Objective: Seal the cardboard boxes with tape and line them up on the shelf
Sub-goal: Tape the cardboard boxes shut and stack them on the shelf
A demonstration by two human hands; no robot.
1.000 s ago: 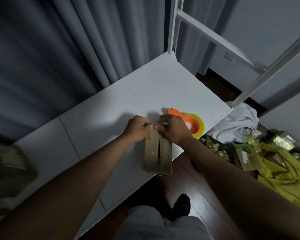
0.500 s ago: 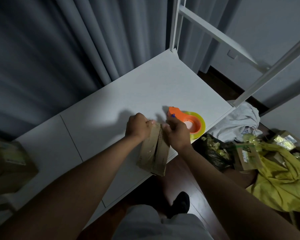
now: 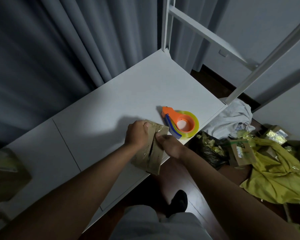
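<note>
Item: box point(image 3: 151, 149), at shelf point(image 3: 111, 104) front edge beside dispenser point(image 3: 180, 124), now tilted since a second ago, gripped by left hand point(image 3: 137, 134) and right hand point(image 3: 170, 146), flap seam still gaping, so taping seemingly remains unfinished.

The scene is dim and bluish, with one soft pool of light on the white shelf point(image 3: 93, 122), perhaps cast from above and behind the person. The hands throw a dark shadow onto the shelf. Wide-angle distortion bends the shelf posts point(image 3: 164, 23), and the curtain point(image 3: 42, 49) at left looks smeared and soft.
</note>
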